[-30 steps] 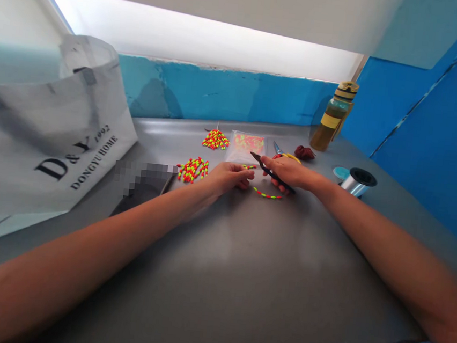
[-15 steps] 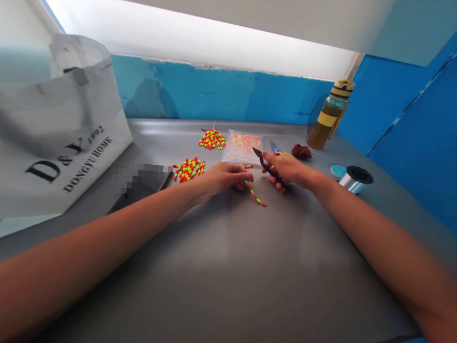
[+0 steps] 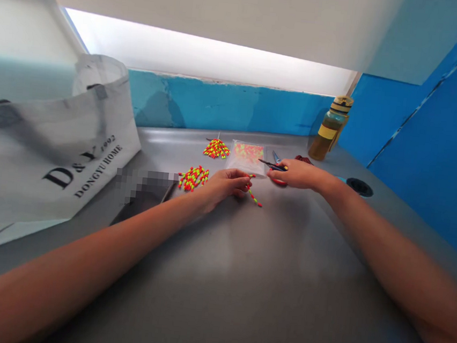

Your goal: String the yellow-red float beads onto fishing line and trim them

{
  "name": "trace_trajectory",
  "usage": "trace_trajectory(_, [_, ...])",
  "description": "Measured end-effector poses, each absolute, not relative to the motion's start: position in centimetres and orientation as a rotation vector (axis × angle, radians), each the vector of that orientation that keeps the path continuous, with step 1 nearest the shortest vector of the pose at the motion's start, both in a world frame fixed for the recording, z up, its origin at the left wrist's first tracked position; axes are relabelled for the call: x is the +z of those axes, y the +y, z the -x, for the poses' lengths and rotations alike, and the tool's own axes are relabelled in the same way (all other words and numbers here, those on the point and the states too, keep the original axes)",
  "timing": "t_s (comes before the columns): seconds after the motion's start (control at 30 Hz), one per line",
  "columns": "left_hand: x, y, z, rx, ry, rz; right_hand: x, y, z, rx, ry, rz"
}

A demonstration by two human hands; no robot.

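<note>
My left hand (image 3: pixel 227 183) rests on the grey table (image 3: pixel 219 267) with its fingers pinched on a short string of red-and-yellow beads (image 3: pixel 252 195) that trails to the right. My right hand (image 3: pixel 299 174) lies just right of it, closed round a dark tool (image 3: pixel 272 166) with thin points that aim left over a clear bag of beads (image 3: pixel 246 157). A red loop shows under this hand. Two piles of the same beads lie close by, one (image 3: pixel 193 177) left of my left hand and one (image 3: pixel 216 148) farther back.
A large white shopping bag (image 3: pixel 48 149) stands at the left. A dark flat object (image 3: pixel 145 193) lies beside it. An amber bottle (image 3: pixel 332 128) stands at the back right, a spool (image 3: pixel 359 187) lies to the right, and blue walls close the back and right.
My right hand has moved back and slightly right with the tool, now over the red loop. The bead string is drawn in shorter under my left hand. The view has tilted up.
</note>
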State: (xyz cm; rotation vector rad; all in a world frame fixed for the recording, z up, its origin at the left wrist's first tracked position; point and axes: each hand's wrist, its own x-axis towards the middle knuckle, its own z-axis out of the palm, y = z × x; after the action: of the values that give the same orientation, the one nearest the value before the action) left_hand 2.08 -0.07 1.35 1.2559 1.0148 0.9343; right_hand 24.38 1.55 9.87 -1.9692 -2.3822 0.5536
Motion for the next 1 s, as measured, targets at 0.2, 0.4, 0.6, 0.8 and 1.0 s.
trace_trajectory(0.2, [1.5,-0.4,-2.4,0.987,1.016,-1.258,11.8,-2.2,-23.4,0.526,-2.762,1.748])
trace_trajectory(0.4, [0.9,-0.9,-2.9,1.046,1.095,-1.342,10.3,-5.9,-20.0,0.529,-2.882,1.646])
trace_trajectory(0.6, [0.7,-1.1,-3.2,1.166,1.158,-1.487,8.6,-5.5,-19.1,0.524,-2.865,1.736])
trace_trajectory(0.8, [1.7,-1.6,-3.3,1.249,1.223,-1.538,6.2,-4.5,-17.9,0.477,-2.757,1.671])
trace_trajectory(1.0, [1.5,-1.3,-3.1,1.294,1.279,-1.503,7.0,0.6,-22.1,0.735,-2.368,1.428])
